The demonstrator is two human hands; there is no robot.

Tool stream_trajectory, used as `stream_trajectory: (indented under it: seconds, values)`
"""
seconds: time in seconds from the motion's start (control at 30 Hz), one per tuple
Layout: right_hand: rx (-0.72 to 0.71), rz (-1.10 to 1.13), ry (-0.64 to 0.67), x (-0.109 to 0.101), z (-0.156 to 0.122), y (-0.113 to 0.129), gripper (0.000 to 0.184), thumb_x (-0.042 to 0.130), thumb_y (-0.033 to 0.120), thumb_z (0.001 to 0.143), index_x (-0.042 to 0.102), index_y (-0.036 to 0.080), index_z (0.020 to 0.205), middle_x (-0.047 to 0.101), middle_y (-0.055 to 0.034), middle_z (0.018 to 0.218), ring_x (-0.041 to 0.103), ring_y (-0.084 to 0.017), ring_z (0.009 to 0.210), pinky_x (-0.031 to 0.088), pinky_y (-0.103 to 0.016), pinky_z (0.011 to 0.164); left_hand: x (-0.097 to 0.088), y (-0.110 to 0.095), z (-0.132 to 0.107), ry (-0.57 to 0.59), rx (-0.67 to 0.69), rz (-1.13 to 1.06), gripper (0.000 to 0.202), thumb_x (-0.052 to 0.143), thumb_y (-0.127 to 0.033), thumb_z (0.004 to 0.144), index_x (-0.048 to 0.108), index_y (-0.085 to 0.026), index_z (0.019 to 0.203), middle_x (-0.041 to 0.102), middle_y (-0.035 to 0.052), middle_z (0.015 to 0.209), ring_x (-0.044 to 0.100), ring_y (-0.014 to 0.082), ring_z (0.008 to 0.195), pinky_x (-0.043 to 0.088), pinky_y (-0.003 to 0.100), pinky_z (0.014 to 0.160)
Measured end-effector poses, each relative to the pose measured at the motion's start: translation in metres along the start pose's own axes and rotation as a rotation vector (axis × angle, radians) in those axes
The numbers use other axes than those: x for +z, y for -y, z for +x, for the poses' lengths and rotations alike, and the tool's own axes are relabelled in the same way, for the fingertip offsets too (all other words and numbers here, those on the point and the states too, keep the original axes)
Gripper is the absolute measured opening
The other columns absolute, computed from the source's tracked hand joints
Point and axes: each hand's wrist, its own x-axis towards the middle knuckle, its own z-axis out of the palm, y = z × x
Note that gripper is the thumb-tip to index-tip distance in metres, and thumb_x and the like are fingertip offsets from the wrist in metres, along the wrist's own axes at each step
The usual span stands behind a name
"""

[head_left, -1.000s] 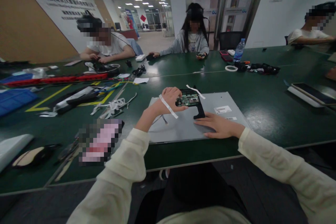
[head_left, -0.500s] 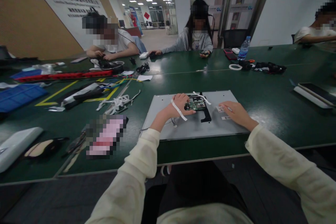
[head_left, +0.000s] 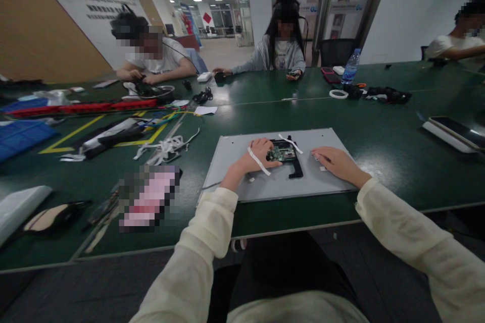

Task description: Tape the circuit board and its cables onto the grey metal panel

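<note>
A pale grey flat panel (head_left: 242, 189) lies on the green table in front of me. On it sits a green circuit board (head_left: 282, 153) beside a black bracket-like frame (head_left: 296, 168). My left hand (head_left: 257, 155) is curled around the board's left side, thumb along its near edge. A white strip (head_left: 259, 161) crosses the back of that hand, and another white strip (head_left: 291, 143) lies over the top of the frame. To the right, my right hand (head_left: 335, 162) is closed, fingertips low at small white labels (head_left: 323, 168) on the panel; anything pinched there is hidden.
Left of the panel are tangled white strips (head_left: 168, 149), a blurred-out pink phone-like object (head_left: 151, 197) and a blue tray (head_left: 25, 136). A phone (head_left: 456, 131) lies at the right. Across the table sit other people, near a water bottle (head_left: 351, 68) and a white ring (head_left: 338, 94).
My right hand has shifted slightly left over the panel, now covering more of the labels. My left hand stays at the circuit board. The view has turned a little.
</note>
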Motion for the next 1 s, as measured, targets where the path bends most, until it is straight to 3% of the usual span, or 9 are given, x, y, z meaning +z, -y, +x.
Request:
stream_trajectory:
  seconds: [0.17, 0.27, 0.4, 0.5, 0.77, 0.9, 1.0]
  values:
    - [-0.001, 0.017, -0.022, 0.003, -0.001, -0.003, 0.037, 0.037, 0.037, 0.097, 0.067, 0.022, 0.113, 0.066, -0.0049, 0.118, 0.06, -0.021, 0.111, 0.045, -0.038, 0.099, -0.002, -0.002, -0.002, -0.019, -0.007, -0.018, 0.059, 0.066, -0.064, 0.069, 0.055, -0.019, 0.106, 0.056, 0.009, 0.112, 0.049, 0.0294, 0.11, 0.034, 0.044, 0.098]
    - [0.002, 0.019, -0.02, 0.003, -0.001, -0.003, 0.038, 0.036, 0.038, 0.097, 0.067, 0.022, 0.113, 0.066, -0.0047, 0.118, 0.06, -0.022, 0.112, 0.045, -0.039, 0.099, -0.017, -0.001, -0.005, -0.054, -0.026, -0.089, 0.057, 0.063, -0.059, 0.076, 0.053, -0.02, 0.117, 0.055, 0.0101, 0.12, 0.048, 0.0293, 0.116, 0.035, 0.045, 0.1]
    - [0.0, 0.024, -0.021, 0.004, -0.001, -0.003, 0.037, 0.037, 0.037, 0.097, 0.067, 0.022, 0.113, 0.066, -0.0044, 0.119, 0.06, -0.022, 0.112, 0.044, -0.039, 0.1, -0.043, 0.005, -0.013, -0.176, -0.105, -0.206, 0.04, 0.048, -0.043, 0.09, 0.051, -0.018, 0.121, 0.056, 0.01, 0.122, 0.05, 0.0245, 0.118, 0.039, 0.042, 0.101]
    - [0.005, 0.027, -0.019, 0.004, -0.002, -0.004, 0.037, 0.037, 0.037, 0.097, 0.067, 0.022, 0.114, 0.066, -0.0046, 0.119, 0.06, -0.022, 0.111, 0.045, -0.039, 0.1, -0.054, 0.009, -0.027, -0.163, -0.14, -0.241, 0.039, 0.045, -0.04, 0.092, 0.049, -0.017, 0.124, 0.056, 0.0098, 0.123, 0.052, 0.0234, 0.117, 0.043, 0.041, 0.099]
    - [-0.032, -0.085, 0.06, 0.0, 0.0, 0.0, 0.04, 0.035, 0.036, 0.097, 0.063, 0.02, 0.121, 0.063, -0.0073, 0.124, 0.057, -0.024, 0.116, 0.043, -0.041, 0.101, -0.035, 0.009, -0.063, -0.034, 0.005, -0.162, 0.056, 0.058, -0.038, 0.083, 0.043, -0.017, 0.133, 0.051, 0.0141, 0.133, 0.048, 0.0272, 0.125, 0.04, 0.045, 0.105]
    - [-0.034, -0.157, 0.143, -0.005, 0.008, 0.003, 0.038, 0.037, 0.034, 0.096, 0.064, 0.019, 0.119, 0.063, -0.0085, 0.123, 0.058, -0.025, 0.114, 0.044, -0.041, 0.099, -0.029, 0.005, -0.074, 0.014, -0.114, -0.089, 0.071, 0.064, -0.041, 0.078, 0.035, -0.018, 0.139, 0.041, 0.0178, 0.143, 0.043, 0.033, 0.131, 0.037, 0.052, 0.106]
    - [-0.021, -0.177, 0.182, -0.009, 0.018, 0.007, 0.037, 0.038, 0.033, 0.095, 0.066, 0.019, 0.115, 0.065, -0.0089, 0.119, 0.061, -0.025, 0.108, 0.046, -0.04, 0.095, -0.03, 0.002, -0.081, 0.068, -0.2, -0.096, 0.074, 0.065, -0.04, 0.075, 0.035, -0.015, 0.138, 0.04, 0.0188, 0.142, 0.047, 0.0344, 0.126, 0.042, 0.051, 0.101]
